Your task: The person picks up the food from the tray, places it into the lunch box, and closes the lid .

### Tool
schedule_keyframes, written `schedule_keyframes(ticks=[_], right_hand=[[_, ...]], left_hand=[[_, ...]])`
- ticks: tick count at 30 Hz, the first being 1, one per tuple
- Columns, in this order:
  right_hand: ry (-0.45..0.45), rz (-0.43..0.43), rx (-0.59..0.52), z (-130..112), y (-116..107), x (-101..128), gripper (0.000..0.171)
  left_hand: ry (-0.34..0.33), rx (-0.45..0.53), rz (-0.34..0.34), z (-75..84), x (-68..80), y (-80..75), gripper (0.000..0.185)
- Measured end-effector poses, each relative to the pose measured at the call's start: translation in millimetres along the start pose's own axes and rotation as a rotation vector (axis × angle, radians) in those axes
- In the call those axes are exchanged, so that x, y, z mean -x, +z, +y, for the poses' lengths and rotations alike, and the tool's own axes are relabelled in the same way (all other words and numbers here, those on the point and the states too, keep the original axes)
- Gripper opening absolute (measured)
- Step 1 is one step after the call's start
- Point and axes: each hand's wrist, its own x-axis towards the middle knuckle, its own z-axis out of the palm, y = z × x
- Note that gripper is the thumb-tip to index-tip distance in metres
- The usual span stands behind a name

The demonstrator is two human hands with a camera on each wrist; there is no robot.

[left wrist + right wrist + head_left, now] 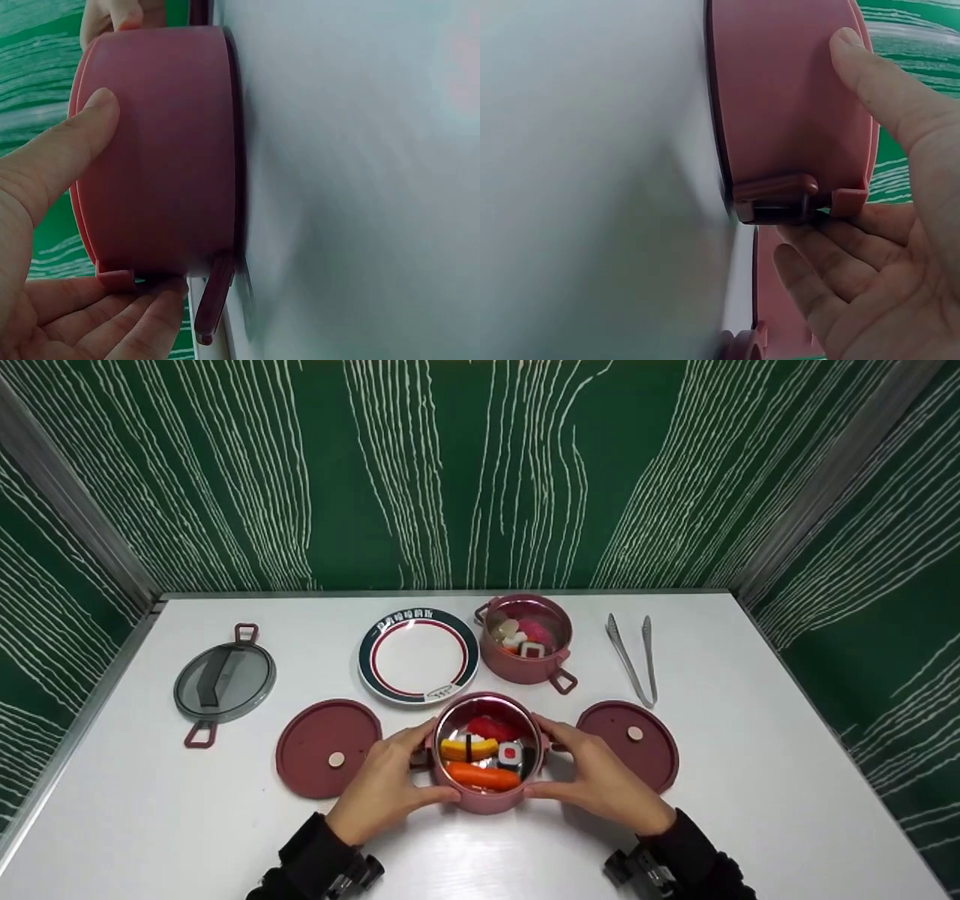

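Observation:
A small pink pot with a shiny metal inside stands at the near middle of the white table. It contains an orange carrot-like piece, a yellow egg sushi with a black band, a sushi roll and a red piece. From the left, my left hand grips the pot, thumb on its near wall and fingers around the side handle. My right hand holds the opposite side the same way. In the right wrist view, a folding handle hangs down along the pot's wall.
Dark red lids lie left and right of the pot. Behind are a rimmed plate, a second pink pot with toy food inside, and metal tongs. A glass lid lies far left. Green walls enclose the table.

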Motion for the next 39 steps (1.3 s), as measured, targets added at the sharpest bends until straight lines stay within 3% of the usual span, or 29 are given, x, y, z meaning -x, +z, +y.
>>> schedule_keyframes(ticks=[6, 12, 20, 25, 29, 32, 35, 39], right_hand=[[-0.037, 0.017, 0.024, -5, 4, 19, 0.097], [-0.039, 0.030, 0.041, -11, 8, 34, 0.098], [-0.040, 0.033, 0.108, -12, 9, 44, 0.095], [-0.033, 0.032, 0.042, -5, -9, 43, 0.081], [0.032, 0.177, 0.006, 11, -34, 42, 0.051], [0.115, 0.336, 0.056, 29, -54, 43, 0.032], [0.201, 0.425, 0.115, 49, -73, 46, 0.026], [0.322, 0.428, 0.226, 71, -89, 52, 0.030]], left_hand=[[0.014, -0.025, -0.007, 7.7, 19.7, 1.9, 0.103], [0.072, -0.024, 0.003, 12.9, 32.3, 4.0, 0.101], [0.069, -0.045, -0.021, 15.0, 35.6, 4.8, 0.100], [0.076, -0.051, -0.026, 15.6, 36.0, 2.7, 0.100], [0.060, -0.058, -0.045, 15.3, 36.0, 1.9, 0.100], [0.047, -0.058, -0.059, 14.5, 35.9, 1.8, 0.101], [0.036, -0.048, -0.069, 14.1, 35.6, 1.6, 0.101], [0.027, -0.044, -0.073, 14.6, 35.1, 1.2, 0.102]])
